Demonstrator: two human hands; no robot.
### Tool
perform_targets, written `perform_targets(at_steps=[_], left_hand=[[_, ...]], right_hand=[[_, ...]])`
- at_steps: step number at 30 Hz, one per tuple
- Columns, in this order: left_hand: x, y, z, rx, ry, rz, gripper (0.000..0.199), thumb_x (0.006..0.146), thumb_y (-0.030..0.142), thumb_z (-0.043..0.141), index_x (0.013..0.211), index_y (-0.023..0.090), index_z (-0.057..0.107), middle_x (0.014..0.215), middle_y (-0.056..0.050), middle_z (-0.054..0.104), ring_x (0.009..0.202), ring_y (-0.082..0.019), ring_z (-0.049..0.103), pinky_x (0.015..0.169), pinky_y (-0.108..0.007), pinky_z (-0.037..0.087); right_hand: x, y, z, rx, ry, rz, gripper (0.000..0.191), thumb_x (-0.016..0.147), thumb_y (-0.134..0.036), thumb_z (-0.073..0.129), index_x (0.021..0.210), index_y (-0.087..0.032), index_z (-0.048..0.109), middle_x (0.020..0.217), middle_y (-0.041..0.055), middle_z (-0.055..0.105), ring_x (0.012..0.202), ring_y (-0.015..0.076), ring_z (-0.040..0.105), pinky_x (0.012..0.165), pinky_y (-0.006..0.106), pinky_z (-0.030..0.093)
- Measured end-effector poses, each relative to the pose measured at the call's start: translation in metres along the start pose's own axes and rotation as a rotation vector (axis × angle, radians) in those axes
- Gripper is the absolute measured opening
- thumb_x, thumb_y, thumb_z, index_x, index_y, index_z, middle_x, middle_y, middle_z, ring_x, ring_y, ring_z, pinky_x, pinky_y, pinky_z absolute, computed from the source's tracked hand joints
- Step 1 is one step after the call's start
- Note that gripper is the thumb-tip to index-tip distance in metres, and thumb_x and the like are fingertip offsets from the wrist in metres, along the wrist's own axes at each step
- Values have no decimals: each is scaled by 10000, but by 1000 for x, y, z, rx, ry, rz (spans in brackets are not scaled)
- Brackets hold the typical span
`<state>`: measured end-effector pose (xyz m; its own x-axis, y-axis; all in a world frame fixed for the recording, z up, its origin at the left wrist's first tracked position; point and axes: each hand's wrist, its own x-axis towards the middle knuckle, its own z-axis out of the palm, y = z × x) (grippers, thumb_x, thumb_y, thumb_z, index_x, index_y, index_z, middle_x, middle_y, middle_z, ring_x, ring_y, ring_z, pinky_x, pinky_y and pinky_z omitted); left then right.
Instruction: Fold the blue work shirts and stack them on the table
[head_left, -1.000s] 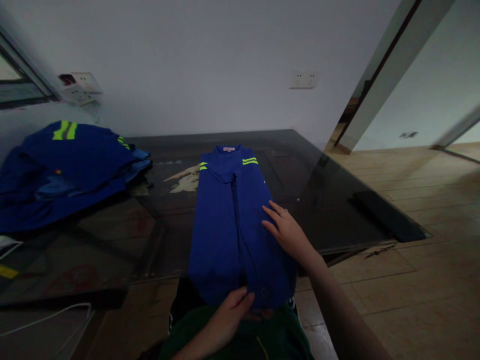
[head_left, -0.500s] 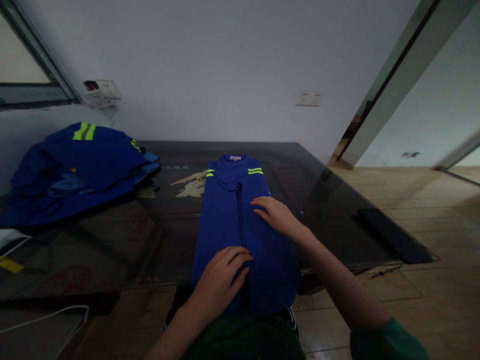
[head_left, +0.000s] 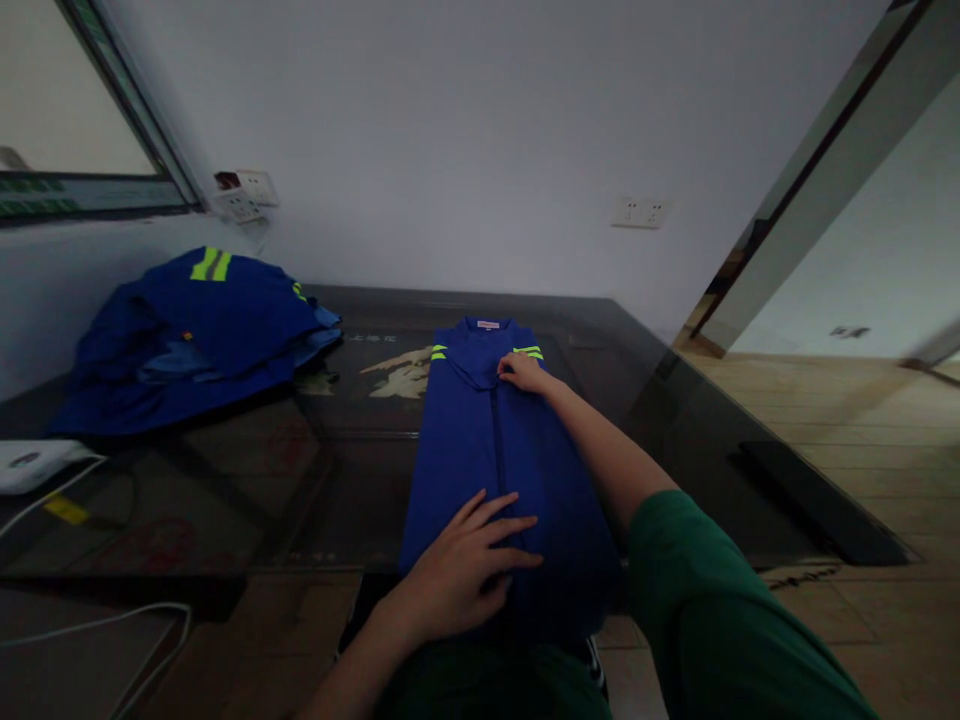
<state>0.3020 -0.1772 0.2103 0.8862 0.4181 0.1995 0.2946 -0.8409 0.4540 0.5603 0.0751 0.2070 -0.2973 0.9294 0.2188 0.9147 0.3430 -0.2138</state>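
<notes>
A blue jacket [head_left: 457, 440] with yellow-green stripes at the shoulders lies folded lengthwise on the dark table [head_left: 345, 500], its collar toward the wall and its lower end over the near edge. My left hand [head_left: 469, 565] rests flat on the lower front of the jacket, fingers spread across the dark front seam. Up at the collar, my right hand [head_left: 521, 372] has its fingertips pinched together at the top of the front opening, on the collar's edge.
A heap of blue clothing [head_left: 202, 340] lies on the table's left side. Nearer on the left are a white device [head_left: 37, 465] with a cable and a yellow tag [head_left: 66, 509]. A black flat object [head_left: 821, 500] lies at the right edge. The wall has sockets [head_left: 637, 212].
My right hand has moved up the jacket to the collar, and its fingers have closed there. My left hand has spread its fingers and shifted slightly. The view has turned a little left.
</notes>
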Motion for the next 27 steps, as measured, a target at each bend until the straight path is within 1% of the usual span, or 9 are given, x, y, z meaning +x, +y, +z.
perform_targets(at_steps=[2, 5, 7, 12, 18, 21, 24, 27], left_hand=[[0, -2, 3, -10, 2, 17, 459, 835, 117, 566, 1235, 339, 603, 1419, 35, 511, 1400, -229, 326, 1167, -546, 210], [1, -4, 9, -11, 39, 27, 311, 908, 161, 520, 1146, 307, 655, 1318, 32, 605, 1332, -196, 428, 1162, -496, 247], [1, -4, 10, -22, 60, 42, 271, 934, 177, 491, 1097, 292, 675, 1250, 27, 650, 1286, -177, 476, 1156, -464, 267], [-2, -1, 5, -92, 88, 85, 274, 949, 197, 478, 1097, 311, 678, 1165, 18, 692, 1243, -151, 511, 1157, -423, 267], [-5, -2, 5, -146, 140, 30, 259, 927, 186, 502, 1062, 297, 694, 1137, 1, 701, 1197, -158, 548, 1132, -414, 312], [-3, -1, 7, -127, 113, 8, 267, 904, 148, 513, 1049, 286, 690, 1140, 13, 697, 1196, -151, 542, 1147, -415, 287], [-3, 3, 8, -127, 92, 1, 321, 863, 97, 504, 1049, 288, 684, 1143, 19, 690, 1204, -156, 533, 1166, -443, 239], [-4, 9, 2, -193, 93, -7, 399, 823, 47, 478, 1069, 291, 675, 1150, 16, 680, 1197, -154, 538, 1180, -462, 195]], right_hand=[[2, 2, 0, 17, 3, -12, 106, 839, -151, 612, 917, -143, 683, 968, 95, 692, 915, 192, 607, 840, 299, 443], [5, 2, 2, 40, 15, -26, 116, 854, -140, 579, 942, -138, 656, 975, 83, 684, 872, 160, 596, 801, 260, 433], [7, 0, 4, 50, 23, -28, 111, 853, -131, 570, 933, -138, 647, 958, 75, 683, 850, 154, 593, 784, 253, 429], [7, -6, 12, 56, 54, -19, 103, 860, -137, 562, 920, -140, 645, 954, 76, 683, 855, 165, 588, 797, 265, 422], [3, -11, 12, 36, 112, 19, 142, 893, -160, 515, 971, -147, 633, 1025, 92, 666, 932, 185, 576, 846, 293, 420], [0, -13, 16, 15, 137, 43, 162, 909, -165, 489, 1003, -144, 619, 1039, 103, 651, 953, 196, 565, 866, 315, 419], [-7, -18, 23, -9, 149, 41, 166, 917, -166, 479, 1001, -147, 621, 1071, 112, 633, 1012, 214, 542, 933, 362, 393], [-15, -22, 27, -24, 186, 28, 194, 916, -168, 493, 1066, -128, 609, 1140, 135, 603, 1109, 234, 501, 1003, 390, 355]])
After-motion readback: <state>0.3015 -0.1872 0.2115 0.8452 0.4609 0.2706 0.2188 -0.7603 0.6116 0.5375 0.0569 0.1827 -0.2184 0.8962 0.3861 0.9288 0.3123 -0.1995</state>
